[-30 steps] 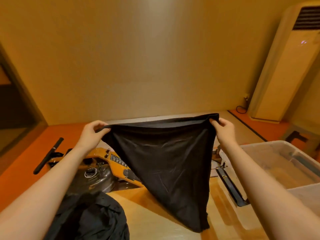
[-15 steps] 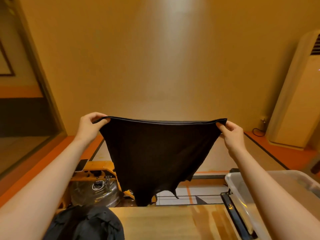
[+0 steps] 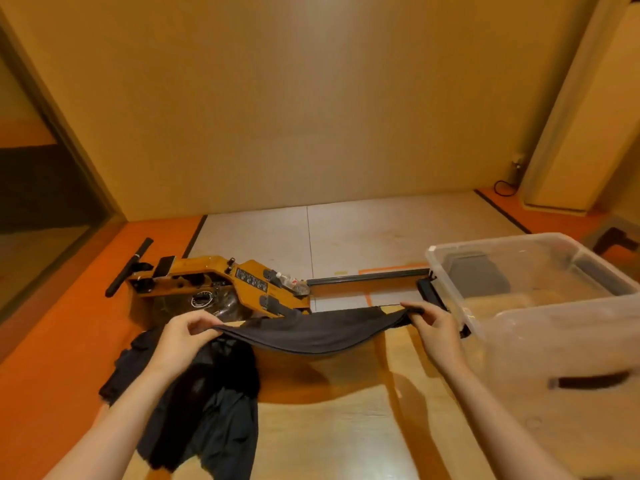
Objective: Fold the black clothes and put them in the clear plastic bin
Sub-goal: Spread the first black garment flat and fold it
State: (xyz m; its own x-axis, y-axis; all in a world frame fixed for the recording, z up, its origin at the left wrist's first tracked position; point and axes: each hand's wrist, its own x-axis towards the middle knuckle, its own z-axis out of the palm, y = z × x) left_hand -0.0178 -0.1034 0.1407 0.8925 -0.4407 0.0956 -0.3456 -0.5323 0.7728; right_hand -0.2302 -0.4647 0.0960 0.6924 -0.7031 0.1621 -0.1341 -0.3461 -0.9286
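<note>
A black garment (image 3: 318,332) sags between both hands just above the desk (image 3: 329,431). The left grip (image 3: 188,336) pinches its 9 o'clock end and the right grip (image 3: 434,323) its 3 o'clock end. More black clothes (image 3: 207,403) lie heaped at 7 o'clock. The clear plastic bin (image 3: 554,334) stands at 3 o'clock, just beside the right grip.

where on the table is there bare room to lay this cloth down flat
The middle of the table is bare wood, bordered by the pile of black clothes on the left, the clear plastic bin on the right, and the black cloth stretched between left hand and right hand at the far side. Both flanks are crowded.
</note>
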